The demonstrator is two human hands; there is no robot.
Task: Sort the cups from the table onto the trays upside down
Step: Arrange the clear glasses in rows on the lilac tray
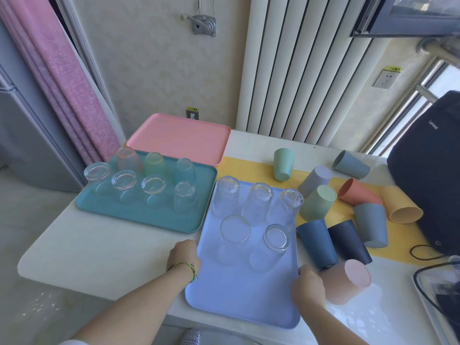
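Evidently, the blue tray [239, 302] is clasped at both side edges: the left grip [185, 256] is curled over its left rim and the right grip [307, 288] is pinched on its right rim, probably so that it can be shifted level without its load being tipped. Five clear glasses [235, 229] are stood on it mouth down. Ribbed plastic cups [317, 202] are still spread over the desk [99, 252] to the right, mostly on a yellow mat [249, 168], several on their sides; the pink tray [179, 138] behind is presumably meant for them.
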